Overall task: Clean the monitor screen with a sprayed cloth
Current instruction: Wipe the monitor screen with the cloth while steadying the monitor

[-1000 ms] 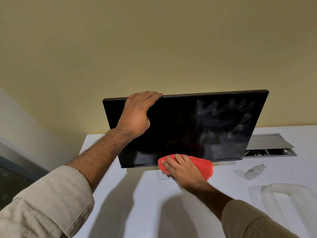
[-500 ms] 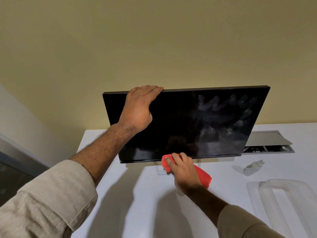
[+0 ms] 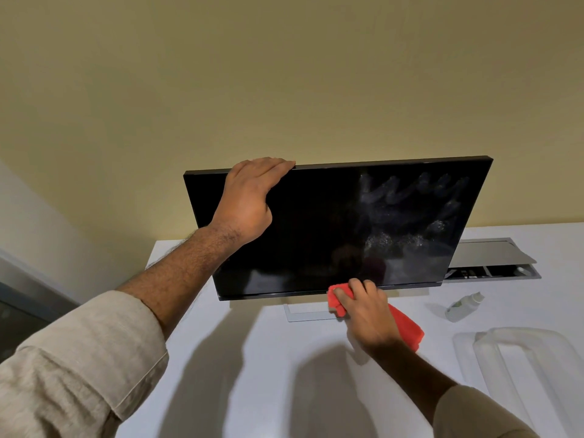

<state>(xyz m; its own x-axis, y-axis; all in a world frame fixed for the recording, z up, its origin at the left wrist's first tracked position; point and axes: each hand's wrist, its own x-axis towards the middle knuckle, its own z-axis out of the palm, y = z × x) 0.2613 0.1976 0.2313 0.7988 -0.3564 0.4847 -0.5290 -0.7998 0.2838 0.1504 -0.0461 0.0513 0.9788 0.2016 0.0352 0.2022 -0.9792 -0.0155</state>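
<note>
A black monitor (image 3: 322, 229) stands on a white desk (image 3: 252, 358), its screen dark with whitish smears and spray marks on the right half. My left hand (image 3: 249, 200) grips the monitor's top edge near the left corner, fingers hooked over the rim. My right hand (image 3: 366, 311) holds a red cloth (image 3: 407, 327) bunched against the bottom bezel, a little right of centre. The monitor's flat base (image 3: 303, 312) shows under the screen, partly hidden by the cloth.
A small white spray bottle (image 3: 463, 306) lies on its side on the desk to the right. Behind it is an open metal cable hatch (image 3: 493, 260). A clear plastic container (image 3: 531, 365) sits at the right front. A yellow wall rises behind.
My right hand and the red cloth have slid right along the bottom edge of the screen. The cloth is more bunched up. My left hand stays on the top edge.
</note>
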